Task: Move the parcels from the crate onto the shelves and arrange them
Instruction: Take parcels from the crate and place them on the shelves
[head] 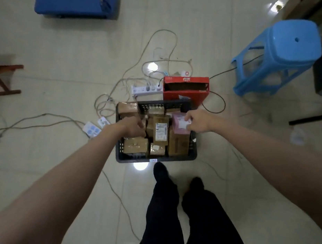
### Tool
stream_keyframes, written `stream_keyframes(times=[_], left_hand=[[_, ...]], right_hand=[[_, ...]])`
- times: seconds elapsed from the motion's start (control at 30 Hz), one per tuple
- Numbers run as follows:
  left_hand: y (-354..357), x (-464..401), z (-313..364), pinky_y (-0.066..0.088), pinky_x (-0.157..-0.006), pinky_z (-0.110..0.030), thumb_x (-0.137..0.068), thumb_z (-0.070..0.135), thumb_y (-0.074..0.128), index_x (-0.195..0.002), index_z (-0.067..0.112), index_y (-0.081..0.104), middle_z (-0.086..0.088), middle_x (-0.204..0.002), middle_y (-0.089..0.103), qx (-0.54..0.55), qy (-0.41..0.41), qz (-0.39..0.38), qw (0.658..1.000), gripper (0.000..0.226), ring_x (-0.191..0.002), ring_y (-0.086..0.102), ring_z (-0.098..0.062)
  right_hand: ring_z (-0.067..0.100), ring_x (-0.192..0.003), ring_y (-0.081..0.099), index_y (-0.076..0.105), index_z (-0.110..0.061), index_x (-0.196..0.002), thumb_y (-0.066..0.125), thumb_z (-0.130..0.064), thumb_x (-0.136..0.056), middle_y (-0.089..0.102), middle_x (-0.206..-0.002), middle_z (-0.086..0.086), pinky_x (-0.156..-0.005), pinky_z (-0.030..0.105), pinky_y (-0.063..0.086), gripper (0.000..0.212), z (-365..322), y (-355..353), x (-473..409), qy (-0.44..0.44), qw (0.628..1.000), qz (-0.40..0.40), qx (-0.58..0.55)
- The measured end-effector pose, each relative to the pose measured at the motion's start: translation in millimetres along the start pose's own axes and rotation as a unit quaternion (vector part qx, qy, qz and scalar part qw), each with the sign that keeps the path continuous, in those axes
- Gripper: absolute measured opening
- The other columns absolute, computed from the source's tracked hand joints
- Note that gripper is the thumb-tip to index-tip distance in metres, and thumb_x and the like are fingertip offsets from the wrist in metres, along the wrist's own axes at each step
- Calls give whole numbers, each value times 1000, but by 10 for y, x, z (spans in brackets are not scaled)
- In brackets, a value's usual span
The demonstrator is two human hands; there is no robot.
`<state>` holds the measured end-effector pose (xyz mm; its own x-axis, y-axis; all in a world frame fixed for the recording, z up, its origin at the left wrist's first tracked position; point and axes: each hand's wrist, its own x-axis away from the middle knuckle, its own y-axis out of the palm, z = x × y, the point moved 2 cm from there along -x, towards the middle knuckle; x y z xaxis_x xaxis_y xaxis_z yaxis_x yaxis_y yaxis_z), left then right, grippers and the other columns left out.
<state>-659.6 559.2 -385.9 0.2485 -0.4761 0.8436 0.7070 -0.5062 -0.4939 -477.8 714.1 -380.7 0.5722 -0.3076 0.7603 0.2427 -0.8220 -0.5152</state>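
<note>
- Black plastic crate [189, 155] is sitting on the tiled floor [63, 192], packed with brown parcels [135, 146]; no shelves are showing.
- Left hand [134, 127] is reaching among the boxes, fingers curled, its grip hidden, so I cannot tell what it holds.
- Right hand [196, 121] is pinching a pink parcel [178, 122].
- Judging by the full crate, nearly everything is waiting to be shelved.

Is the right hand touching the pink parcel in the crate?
Touching: in the head view the right hand has its fingers curled on the pink parcel's edge.
</note>
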Motion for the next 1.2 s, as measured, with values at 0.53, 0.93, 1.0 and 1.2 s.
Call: stream_keyframes(times=[0.53,0.93,1.0,1.2], left_hand=[[1449,-2566,-511,35,-80,-24,-90,32,67,-137,14,50,-4,-125,64,219,-68,-2,973,53,-112,58,-20],[2448,-4203,-760,43,-101,-31,-90,11,66,-153,16,22,-8,-150,42,424,-101,107,894,77,-133,45,-25],[2560,-4271,-759,41,-101,-27,-89,7,66,-153,14,24,-7,-151,40,427,-94,120,891,76,-135,43,-23],[2723,-4183,-978,45,-107,-41,-82,11,74,-142,20,42,-10,-137,43,443,-109,172,873,69,-125,49,-24]], right_hand=[[18,-110,60,50,-14,-134,63,-17,-96,60,-114,-1,-97,39,53,40,747,1518,-2599,101,954,-27,-283],[31,-152,12,-7,-20,-159,59,2,-91,-12,-166,10,-120,40,29,97,1049,2352,-4276,104,971,45,-210],[31,-149,22,-10,-21,-159,57,4,-90,0,-166,12,-115,39,34,99,1067,2447,-4298,105,968,46,-223],[23,-130,42,18,-17,-157,69,-3,-85,31,-144,10,-110,36,40,89,1139,2637,-3968,36,956,133,-260]])
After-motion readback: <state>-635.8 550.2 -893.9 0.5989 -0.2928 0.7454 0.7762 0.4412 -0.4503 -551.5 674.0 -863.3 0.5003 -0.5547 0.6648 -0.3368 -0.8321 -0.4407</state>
